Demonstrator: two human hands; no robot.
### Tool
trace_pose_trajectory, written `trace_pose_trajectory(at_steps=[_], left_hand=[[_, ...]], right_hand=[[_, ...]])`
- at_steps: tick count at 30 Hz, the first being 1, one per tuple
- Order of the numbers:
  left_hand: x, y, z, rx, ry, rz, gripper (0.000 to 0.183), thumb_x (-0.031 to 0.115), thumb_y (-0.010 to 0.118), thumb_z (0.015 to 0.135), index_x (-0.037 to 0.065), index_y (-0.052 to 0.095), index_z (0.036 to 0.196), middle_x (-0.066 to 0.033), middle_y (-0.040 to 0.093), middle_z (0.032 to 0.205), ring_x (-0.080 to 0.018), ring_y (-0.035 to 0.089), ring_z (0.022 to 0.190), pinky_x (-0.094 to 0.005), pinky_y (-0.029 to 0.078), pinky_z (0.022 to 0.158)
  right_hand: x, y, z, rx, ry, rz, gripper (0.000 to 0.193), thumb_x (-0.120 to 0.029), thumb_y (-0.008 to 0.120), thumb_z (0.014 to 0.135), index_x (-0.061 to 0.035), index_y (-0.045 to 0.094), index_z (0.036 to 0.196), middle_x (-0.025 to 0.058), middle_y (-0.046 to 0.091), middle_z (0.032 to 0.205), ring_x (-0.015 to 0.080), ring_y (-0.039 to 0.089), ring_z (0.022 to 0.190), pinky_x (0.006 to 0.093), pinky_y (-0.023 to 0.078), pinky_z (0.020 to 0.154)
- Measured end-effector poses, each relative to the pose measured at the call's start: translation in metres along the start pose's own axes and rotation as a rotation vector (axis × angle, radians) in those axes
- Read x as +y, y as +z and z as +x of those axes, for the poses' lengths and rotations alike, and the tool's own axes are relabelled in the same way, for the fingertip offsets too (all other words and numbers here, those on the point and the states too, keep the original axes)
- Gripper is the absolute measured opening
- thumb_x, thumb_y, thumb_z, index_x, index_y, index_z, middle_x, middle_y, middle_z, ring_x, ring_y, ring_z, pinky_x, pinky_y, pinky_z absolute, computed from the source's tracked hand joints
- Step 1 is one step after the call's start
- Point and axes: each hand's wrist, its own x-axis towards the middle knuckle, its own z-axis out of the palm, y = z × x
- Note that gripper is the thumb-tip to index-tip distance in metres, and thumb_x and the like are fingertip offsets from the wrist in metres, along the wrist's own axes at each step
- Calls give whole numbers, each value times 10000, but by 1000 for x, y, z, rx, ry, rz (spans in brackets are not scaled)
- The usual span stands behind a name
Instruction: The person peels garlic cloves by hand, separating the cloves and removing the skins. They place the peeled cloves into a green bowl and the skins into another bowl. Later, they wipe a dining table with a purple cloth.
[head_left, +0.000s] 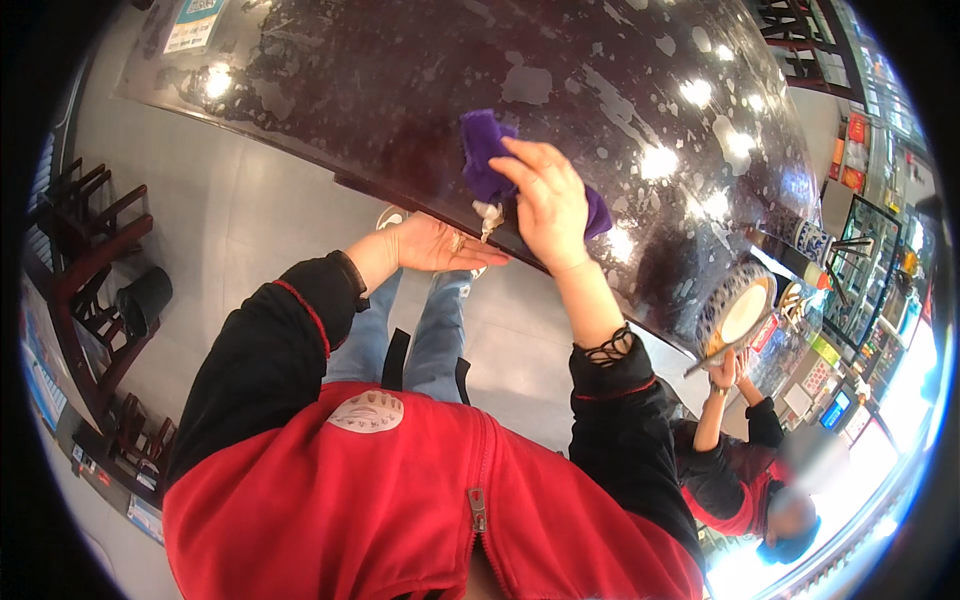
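A purple cloth lies bunched on the dark table near its front edge. My right hand presses on it with bent fingers, and the cloth shows on both sides of the hand. Beside the cloth, a small crumpled pale scrap sits at the table's rim. Just below that edge my left hand is held palm up, fingers stretched out flat. A small pale bit rests on its palm; its kind is too small to make out.
The dark table has wet, shiny patches. At right, a co-worker holds a long thin object near a blue-and-white patterned bowl. Wooden chairs stand at left. A printed card lies at the far left corner.
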Motion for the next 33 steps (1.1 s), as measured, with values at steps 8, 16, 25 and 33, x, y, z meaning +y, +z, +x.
trace_pose_trajectory(at_steps=[8, 16, 25, 33], left_hand=[[-5, -14, -3, -26, 95, -36, 552, 448, 243, 999, 50, 441, 1326, -189, 522, 1291, -326, 530, 1179, -490, 391, 1054], [-2, -8, -1, 260, 71, 309, 437, 294, 336, 997, -50, 563, 1145, -161, 616, 1147, -265, 589, 1095, -395, 471, 974], [-24, -24, -10, 362, -86, 365, 274, 189, 478, 963, -15, 608, 1091, -90, 675, 993, -169, 660, 902, -294, 539, 800], [-63, -31, -97, 475, -59, 23, 275, 215, 458, 982, -15, 601, 1029, -155, 653, 1016, -265, 643, 948, -357, 542, 838]], right_hand=[[-46, 1, -37, -41, 93, 112, 458, 74, 574, 603, -93, 653, 1021, 77, 611, 1137, 305, 578, 1031, 383, 479, 843], [-26, -68, -56, 98, 820, 316, 336, -132, 514, 925, -41, 509, 1248, 119, 525, 1227, 246, 474, 1170, 347, 348, 1017], [87, -100, -36, 131, 749, -240, 548, -249, 548, 924, -54, 371, 1405, 223, 324, 1457, 351, 276, 1373, 419, 209, 1129], [22, 64, 132, 434, 298, -312, 442, -263, 688, 669, -136, 624, 1087, 109, 557, 1180, 301, 499, 1142, 513, 432, 858]])
